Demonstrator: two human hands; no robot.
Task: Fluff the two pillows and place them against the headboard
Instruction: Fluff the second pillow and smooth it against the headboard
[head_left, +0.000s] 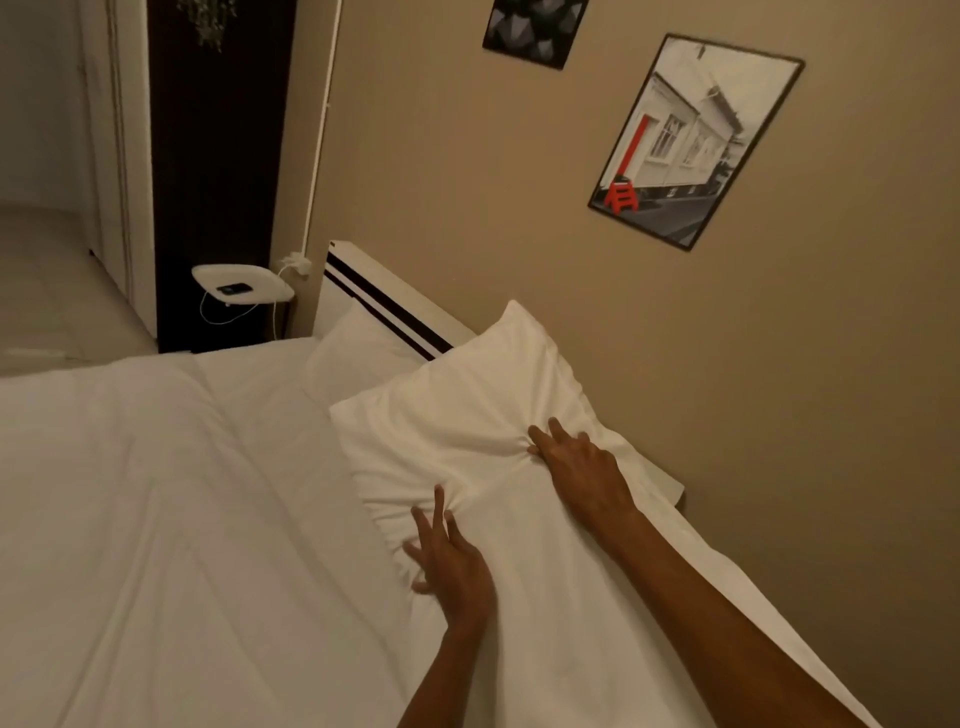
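Head view: the left hand and right hand press spread fingers into the near pillow, gripping nothing. It leans on the headboard. Beyond, the second pillow lies against the headboard too.

We found no text, label, brand, number or sign that could be read anywhere in the head view. The two framed pictures on the wall, the larger one and the smaller dark one, carried images only and no lettering that we could make out. The small dark device on the bedside shelf was too small and dim for us to tell whether anything was printed on it.
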